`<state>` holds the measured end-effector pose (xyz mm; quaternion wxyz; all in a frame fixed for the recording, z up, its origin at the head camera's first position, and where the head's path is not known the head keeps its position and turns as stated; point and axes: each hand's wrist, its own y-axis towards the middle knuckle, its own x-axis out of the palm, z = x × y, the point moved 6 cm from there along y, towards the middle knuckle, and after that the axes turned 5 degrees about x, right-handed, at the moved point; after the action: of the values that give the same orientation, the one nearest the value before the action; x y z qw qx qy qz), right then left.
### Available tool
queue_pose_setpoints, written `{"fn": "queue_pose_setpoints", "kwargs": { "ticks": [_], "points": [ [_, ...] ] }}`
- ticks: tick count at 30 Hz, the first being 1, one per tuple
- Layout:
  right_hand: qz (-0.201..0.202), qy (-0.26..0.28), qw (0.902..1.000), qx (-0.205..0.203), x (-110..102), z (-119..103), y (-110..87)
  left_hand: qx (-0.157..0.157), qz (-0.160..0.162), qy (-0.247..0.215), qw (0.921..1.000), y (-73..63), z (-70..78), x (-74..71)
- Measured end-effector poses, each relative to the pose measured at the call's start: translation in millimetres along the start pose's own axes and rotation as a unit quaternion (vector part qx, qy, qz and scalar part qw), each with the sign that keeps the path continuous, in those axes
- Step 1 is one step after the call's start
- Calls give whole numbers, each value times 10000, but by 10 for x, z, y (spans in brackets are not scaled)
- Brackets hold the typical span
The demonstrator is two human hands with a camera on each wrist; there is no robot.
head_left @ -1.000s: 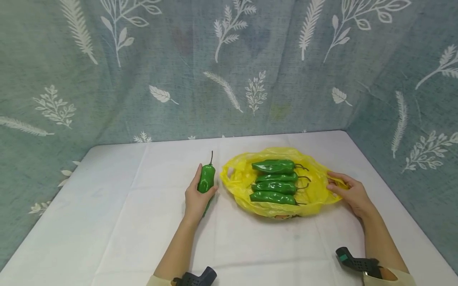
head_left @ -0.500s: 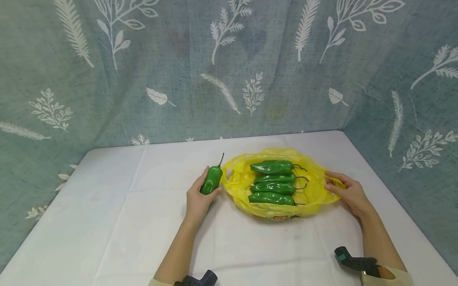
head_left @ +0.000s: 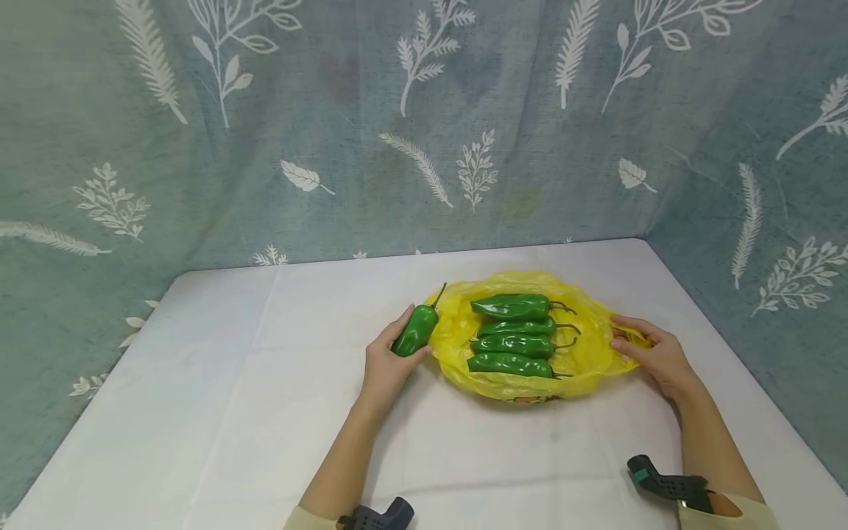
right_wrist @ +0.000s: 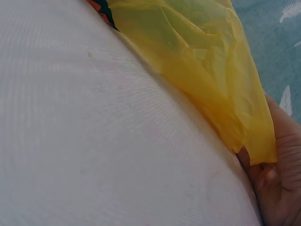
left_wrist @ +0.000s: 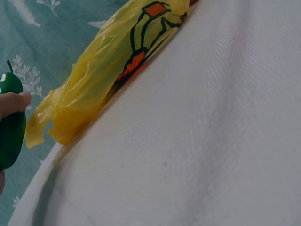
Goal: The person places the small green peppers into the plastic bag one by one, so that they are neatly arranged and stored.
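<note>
My left hand (head_left: 387,368) grips a glossy green chili pepper (head_left: 416,331), its thin stem pointing up and to the right. In the head view this pepper overlaps the left rim of a thin yellow plastic bag (head_left: 592,353), spread open on the table. Several similar green peppers (head_left: 513,344) lie side by side in the bag, stems toward the right. On the bag's right side, my right hand (head_left: 662,361) holds its handle loop between thumb and fingers. The left wrist view shows the held pepper (left_wrist: 11,134) beside the bag's other handle (left_wrist: 40,120).
A white cloth (head_left: 199,412) with faint creases covers the table. Behind and at both sides hangs a grey-green curtain (head_left: 371,177) with white leaf patterns. An orange and black print (left_wrist: 141,47) marks the bag's near side.
My left hand has carried the pepper rightward to the bag's left rim, and the pepper has tilted from nearly upright toward the right. The right hand keeps its hold on the handle.
</note>
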<state>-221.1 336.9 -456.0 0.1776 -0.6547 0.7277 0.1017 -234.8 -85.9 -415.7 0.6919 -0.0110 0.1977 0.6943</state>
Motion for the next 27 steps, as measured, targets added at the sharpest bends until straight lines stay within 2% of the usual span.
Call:
{"fn": "queue_pose_setpoints", "kwargs": {
  "ticks": [4, 7, 14, 17, 21, 27],
  "points": [
    [46, -150, 9999, 60, -30, 6, -8, 149, -139, -62, 9998, 42, 58, 68],
    [67, -207, 9997, 70, -40, 8, -14, 218, -383, -64, 9990, 77, 97, 122],
    [-22, -138, 9999, 75, -8, 2, -2, 325, -852, 192, 9956, 185, 205, 208],
    [-13, -163, 9999, 44, -4, -7, 4, 565, -1073, 484, 9914, 256, 305, 245],
    [-31, -48, 10000, 8, 2, -14, 13, 983, -1398, 802, 9820, 356, 431, 287],
    [-21, 27, 10000, 0, -8, -1, 8, 1523, -1692, 823, 9703, 476, 548, 375]
  ]
}}
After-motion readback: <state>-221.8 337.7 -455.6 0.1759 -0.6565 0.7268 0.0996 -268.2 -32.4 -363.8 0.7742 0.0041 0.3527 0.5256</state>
